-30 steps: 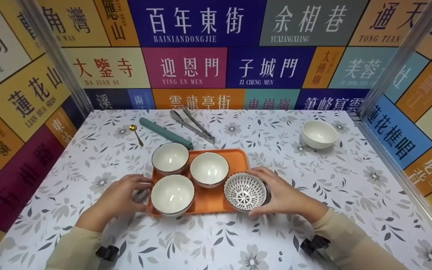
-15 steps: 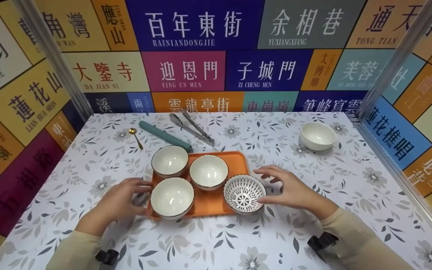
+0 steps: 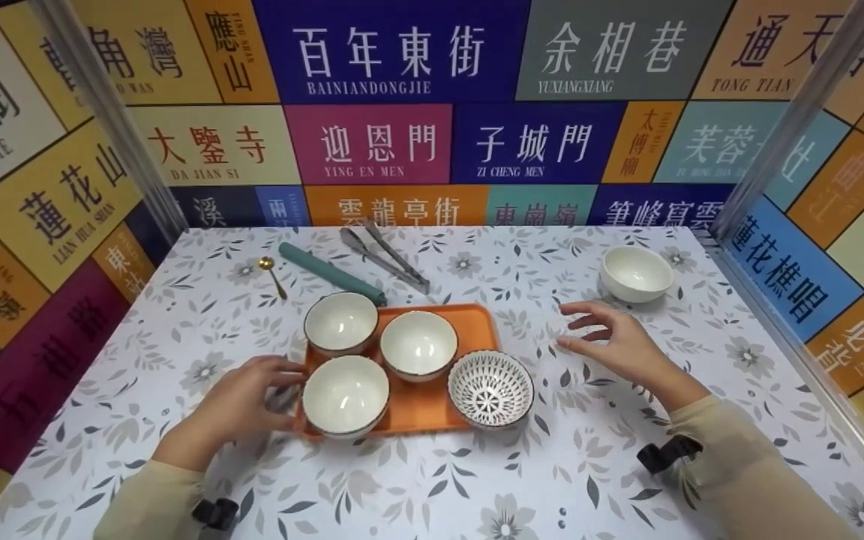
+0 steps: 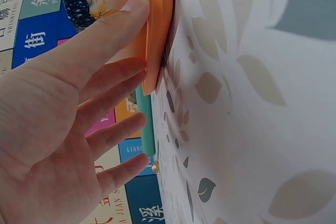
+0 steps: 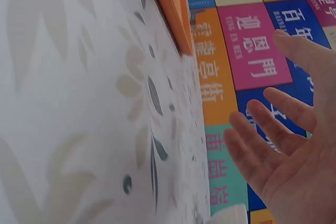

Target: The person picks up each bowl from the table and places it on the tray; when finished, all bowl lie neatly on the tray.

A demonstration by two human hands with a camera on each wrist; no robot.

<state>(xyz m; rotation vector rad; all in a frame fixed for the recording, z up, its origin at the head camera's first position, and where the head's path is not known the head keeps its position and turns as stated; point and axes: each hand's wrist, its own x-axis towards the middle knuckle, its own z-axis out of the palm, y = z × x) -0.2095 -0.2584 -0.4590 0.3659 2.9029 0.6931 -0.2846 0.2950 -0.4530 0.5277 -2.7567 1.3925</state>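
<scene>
An orange tray [image 3: 417, 409] carries several bowls. On it sit a back-left bowl [image 3: 340, 324], a middle bowl [image 3: 418, 345], a front-left bowl [image 3: 345, 396] and, at its right end, a bowl with a black-and-white patterned inside [image 3: 490, 390]. My left hand [image 3: 241, 401] is at the tray's left end, its thumb and fingers extended against the orange rim [image 4: 158, 30] in the left wrist view. Holding nothing, my right hand [image 3: 619, 345] hovers right of the patterned bowl with fingers spread. Beyond it stands a plain white bowl [image 3: 636, 274].
Behind the tray lie a small gold spoon [image 3: 274, 277], a teal rod-shaped roll [image 3: 331, 272] and metal tongs [image 3: 387, 259]. The roll's near end comes close to the back-left bowl. Sign-covered walls edge the floral tabletop [image 3: 432, 487] at the back and sides.
My right hand has let go of the patterned bowl and moved right and back toward the plain white bowl. The left hand and the bowls stay in place.
</scene>
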